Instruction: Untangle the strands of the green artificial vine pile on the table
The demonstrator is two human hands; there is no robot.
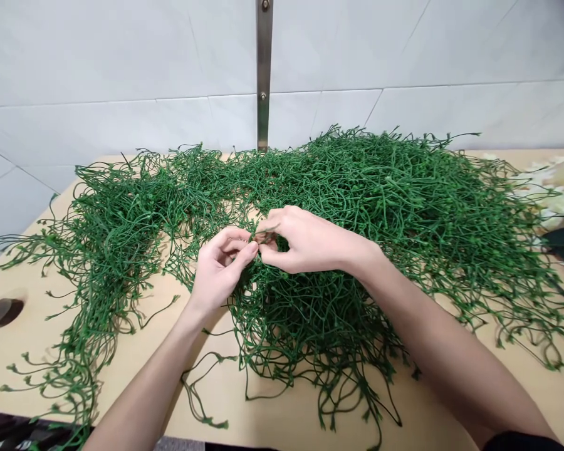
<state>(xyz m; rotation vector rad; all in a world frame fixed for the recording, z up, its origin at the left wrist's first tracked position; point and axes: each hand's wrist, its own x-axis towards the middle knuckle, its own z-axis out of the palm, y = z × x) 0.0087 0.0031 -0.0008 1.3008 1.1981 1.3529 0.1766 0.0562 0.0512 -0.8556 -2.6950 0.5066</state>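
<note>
My left hand (222, 266) has thumb and forefinger pinched together on a green plastic stem (252, 237), in front of the metal strip (264, 69) that runs down the wall. My right hand (303, 241) comes in from the strip's right side, its thumb and fingers bent toward that same spot so that both sets of fingertips meet. A thin length of green shows across my right fingers, but they overlap so much that I cannot tell whether they grip it.

The green piece sits between my fingertips, above a tangle of similar stems. To the right of the strip rises the thickest heap (385, 194), which spreads toward me under my right forearm. To the left of the strip, a looser band of stems (98, 250) curves down to the near edge of the pale wooden table (267, 416). A few loose stems (220, 425) lie well forward of the strip, beside my left forearm. Far left of it is a round hole (2, 312) in the tabletop. Far right of it are white flowers (552, 197), with a black object (561, 241) just nearer me.
</note>
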